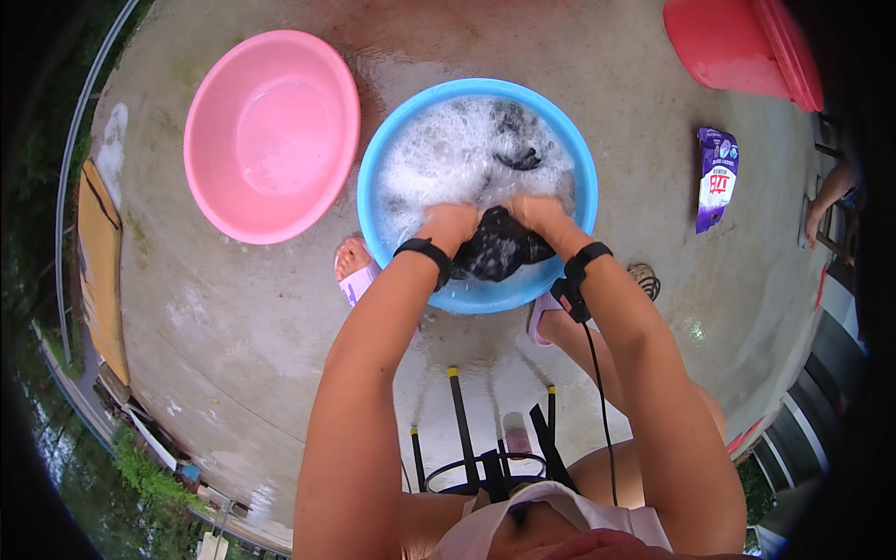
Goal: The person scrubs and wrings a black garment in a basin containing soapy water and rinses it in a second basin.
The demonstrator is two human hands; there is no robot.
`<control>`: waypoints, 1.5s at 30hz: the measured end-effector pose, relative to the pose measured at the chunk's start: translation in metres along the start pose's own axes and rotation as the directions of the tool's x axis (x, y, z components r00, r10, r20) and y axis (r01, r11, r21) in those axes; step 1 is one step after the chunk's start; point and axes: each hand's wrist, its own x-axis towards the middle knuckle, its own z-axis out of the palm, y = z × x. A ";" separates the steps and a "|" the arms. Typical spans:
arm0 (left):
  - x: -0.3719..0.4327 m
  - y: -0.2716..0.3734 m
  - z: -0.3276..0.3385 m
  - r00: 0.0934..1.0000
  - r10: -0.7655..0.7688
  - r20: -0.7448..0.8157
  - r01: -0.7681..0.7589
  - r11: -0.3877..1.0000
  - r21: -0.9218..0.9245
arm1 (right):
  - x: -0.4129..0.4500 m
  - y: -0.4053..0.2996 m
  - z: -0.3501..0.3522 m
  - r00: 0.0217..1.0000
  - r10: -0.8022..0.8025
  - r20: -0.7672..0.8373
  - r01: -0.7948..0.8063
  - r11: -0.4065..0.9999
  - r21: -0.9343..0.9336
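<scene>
A blue plastic basin [478, 301] of sudsy water stands on the wet concrete between my feet. Wet black cloth [498, 248] lies bunched in it, between my two hands. My left hand [451, 218] is at the cloth's left side and my right hand [537, 210] at its right, both with the fingers hidden by foam and cloth. Whether either hand grips the cloth cannot be seen. More dark fabric [519, 159] pokes through the suds beyond my hands. Each wrist wears a black strap, and a cable hangs from the right one.
Left of the blue basin stands a pink plastic basin [283, 140]. A purple packet [717, 178] bearing writing lies to the right, below a red bucket [735, 49]. A black-legged stool [462, 420] is beneath me. Another person's leg [829, 196] shows at the right edge.
</scene>
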 end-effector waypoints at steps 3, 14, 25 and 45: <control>0.004 -0.013 0.001 0.991 0.130 0.031 -0.130 0.991 0.010 | 0.023 0.013 0.003 0.999 -0.033 -0.018 0.034 0.998 0.060; -0.075 -0.015 -0.076 0.686 -0.176 -0.706 -0.331 0.789 -0.518 | -0.128 -0.127 -0.058 0.621 -0.367 -0.692 0.298 0.928 -0.224; -0.070 0.011 0.000 0.985 0.171 0.028 -0.173 0.976 0.129 | -0.130 -0.081 -0.010 0.757 0.036 -0.652 0.015 0.997 0.072; -0.055 -0.025 -0.027 0.880 -0.126 -0.458 -0.282 0.636 -0.718 | -0.060 -0.063 -0.064 0.880 0.024 -0.474 0.280 0.779 0.561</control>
